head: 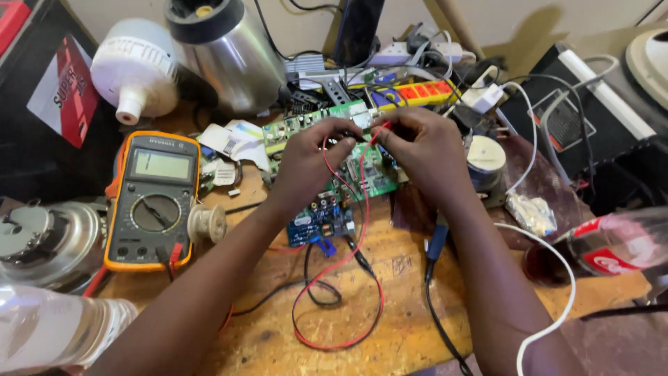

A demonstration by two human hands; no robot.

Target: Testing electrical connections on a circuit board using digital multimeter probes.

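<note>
With your left hand (309,157) pinching the black probe lead and your right hand (417,150) pinching the red one, press both tips steadily onto the green circuit board (369,177), glancing at the yellow-cased multimeter (153,198).

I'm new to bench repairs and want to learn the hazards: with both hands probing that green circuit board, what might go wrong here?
1. The red lead and black lead loop loosely under both wrists; a forearm might snag them and drag the multimeter.
2. The left hand and right hand pinch close together over the green circuit board; a slipped tip might bridge neighbouring contacts.
3. The bottle lies by the right arm; a nudge might roll it.
</note>
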